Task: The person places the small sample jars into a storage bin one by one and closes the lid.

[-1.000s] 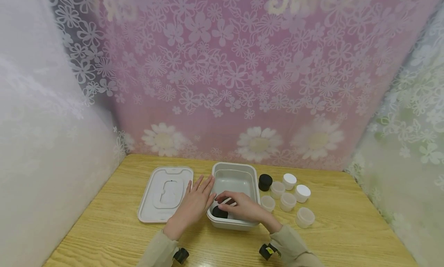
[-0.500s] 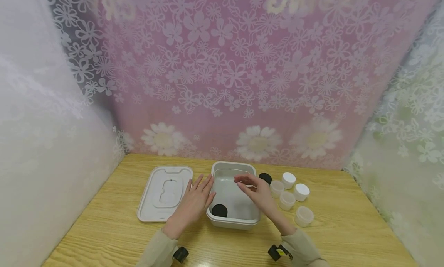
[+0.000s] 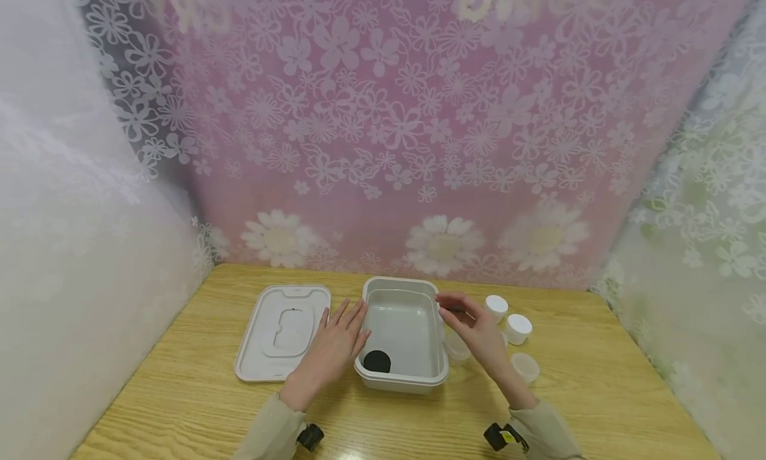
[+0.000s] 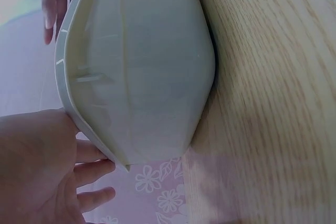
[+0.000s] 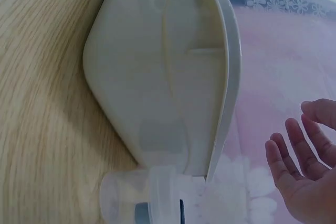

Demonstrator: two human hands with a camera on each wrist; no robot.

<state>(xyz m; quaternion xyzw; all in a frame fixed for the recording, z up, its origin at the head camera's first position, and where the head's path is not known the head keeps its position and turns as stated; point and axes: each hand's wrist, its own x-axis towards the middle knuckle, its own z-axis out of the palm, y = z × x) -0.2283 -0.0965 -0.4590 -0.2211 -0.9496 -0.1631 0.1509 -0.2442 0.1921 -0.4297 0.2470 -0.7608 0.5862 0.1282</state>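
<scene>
faint letters (image 3: 475,3) including R and G, wording unclear, on pink floral curtain (image 3: 383,147)

"What does the right hand (image 3: 479,334) hide, right of centre in the head view?"
"Nearly all of a black jar (image 3: 459,310), and part of a clear cup (image 3: 457,349)."
"And the edges?"
"Sleeves (image 3: 269,430) run off the bottom; lettering (image 3: 473,2) up top is blurred. The right wrist view crops that hand at the right."

Left hand (image 3: 334,342) is outstretched, right hand (image 3: 481,336) curved.
</scene>
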